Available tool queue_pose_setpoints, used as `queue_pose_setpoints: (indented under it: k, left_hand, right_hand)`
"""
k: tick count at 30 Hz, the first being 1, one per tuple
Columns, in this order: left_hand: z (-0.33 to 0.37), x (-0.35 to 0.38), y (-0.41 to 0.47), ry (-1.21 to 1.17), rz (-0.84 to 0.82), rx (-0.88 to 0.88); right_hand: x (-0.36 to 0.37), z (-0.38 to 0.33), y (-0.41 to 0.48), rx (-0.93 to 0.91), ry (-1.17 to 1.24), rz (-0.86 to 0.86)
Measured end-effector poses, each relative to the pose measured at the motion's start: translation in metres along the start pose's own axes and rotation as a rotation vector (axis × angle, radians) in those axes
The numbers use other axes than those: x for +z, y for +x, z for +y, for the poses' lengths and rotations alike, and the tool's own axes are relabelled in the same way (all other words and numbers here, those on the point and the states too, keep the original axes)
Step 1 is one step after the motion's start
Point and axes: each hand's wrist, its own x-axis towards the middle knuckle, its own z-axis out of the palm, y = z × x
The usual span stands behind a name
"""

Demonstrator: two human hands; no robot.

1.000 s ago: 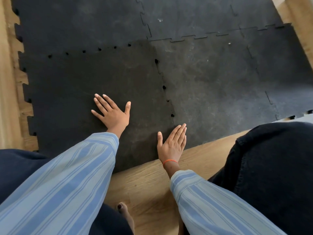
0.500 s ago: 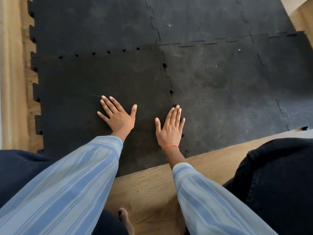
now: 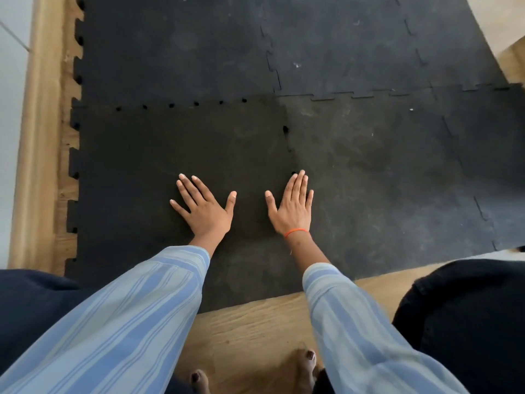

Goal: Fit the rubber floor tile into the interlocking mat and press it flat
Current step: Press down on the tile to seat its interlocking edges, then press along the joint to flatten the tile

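A dark rubber floor tile (image 3: 159, 155) lies at the near left of the black interlocking mat (image 3: 383, 166). Small gaps show along its far seam (image 3: 181, 104) and its right seam (image 3: 287, 137). My left hand (image 3: 206, 209) rests flat on the tile, palm down, fingers spread. Flat too is my right hand (image 3: 292, 207), with an orange band at the wrist; its fingers lie together on the right seam, where tile and mat meet. Neither hand holds anything.
Wooden floor (image 3: 250, 331) runs along the mat's near edge, and a strip of it shows past the toothed left edge (image 3: 74, 177). A pale wooden skirting (image 3: 34, 155) stands at far left. My dark-clothed knees (image 3: 468, 322) and bare toes (image 3: 308, 358) sit at the bottom.
My right hand has slid forward from the tile's near edge up along the right seam. My left hand stays flat on the tile. The view has tilted forward.
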Motion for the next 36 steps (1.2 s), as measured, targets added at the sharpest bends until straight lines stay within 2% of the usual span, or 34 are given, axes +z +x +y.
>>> queue_pose_setpoints:
  k: [4, 10, 13, 17, 19, 23, 30, 36]
  left_hand:
    - [-0.004, 0.006, 0.004, 0.023, 0.01, 0.022]
    - [-0.006, 0.009, 0.005, 0.028, 0.05, 0.058]
    - [-0.008, 0.004, 0.017, 0.058, 0.049, 0.15]
    - [-0.008, -0.011, 0.064, 0.098, 0.001, 0.302]
    - [-0.009, -0.018, 0.088, 0.122, -0.043, 0.333]
    - [-0.008, -0.027, 0.126, 0.162, -0.095, 0.341]
    - [-0.004, -0.015, 0.141, 0.142, 0.166, 0.341]
    - [-0.002, -0.024, 0.139, 0.142, 0.113, 0.339]
  right_hand:
    - [-0.005, 0.001, 0.026, -0.092, -0.063, 0.031]
    - [-0.004, -0.008, 0.037, -0.046, -0.059, 0.008]
    - [-0.008, -0.016, 0.054, -0.031, -0.014, 0.012]
    - [-0.012, -0.021, 0.087, -0.182, -0.055, 0.053]
    - [-0.012, -0.02, 0.101, -0.263, -0.096, 0.097]
    - [-0.012, -0.02, 0.122, -0.296, -0.133, 0.196]
    - [-0.01, -0.023, 0.132, -0.304, -0.105, 0.266]
    - [-0.022, -0.033, 0.134, -0.253, -0.181, 0.183]
